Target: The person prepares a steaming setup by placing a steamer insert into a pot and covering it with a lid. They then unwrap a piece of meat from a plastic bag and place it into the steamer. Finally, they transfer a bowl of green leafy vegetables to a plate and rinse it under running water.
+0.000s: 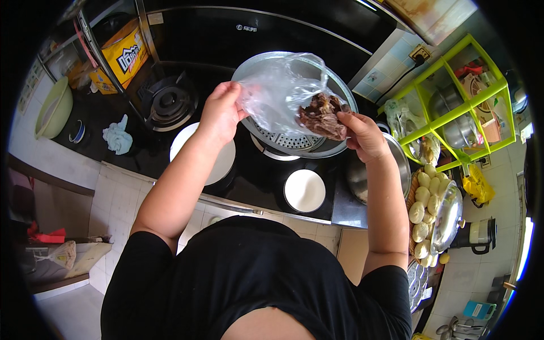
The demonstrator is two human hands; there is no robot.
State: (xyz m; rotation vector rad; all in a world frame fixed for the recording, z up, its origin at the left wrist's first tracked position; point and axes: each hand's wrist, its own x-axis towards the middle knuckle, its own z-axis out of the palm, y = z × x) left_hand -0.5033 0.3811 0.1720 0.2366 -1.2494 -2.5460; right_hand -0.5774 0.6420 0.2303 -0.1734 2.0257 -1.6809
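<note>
My left hand (222, 109) is closed on the edge of a clear plastic bag (277, 93), which stretches across to the right. In my right hand (365, 135) a chunk of brown meat (324, 116) is pinched between thumb and fingers, at the bag's right end. Whether the meat is partly inside the bag, I cannot tell. Both are held above a large metal steamer pot (249, 65), whose perforated tray (286, 141) shows below the bag. Nearer to me stand a white bowl (304, 191) and a larger white basin (212, 161), partly behind my left forearm.
A gas burner (171, 102) and a crumpled light-blue cloth (117, 136) lie to the left, beside a green bowl (54, 110). On the right are a metal pot (358, 178), a green rack (467, 105), a basket of pale buns (420, 212) and a glass lid (447, 218).
</note>
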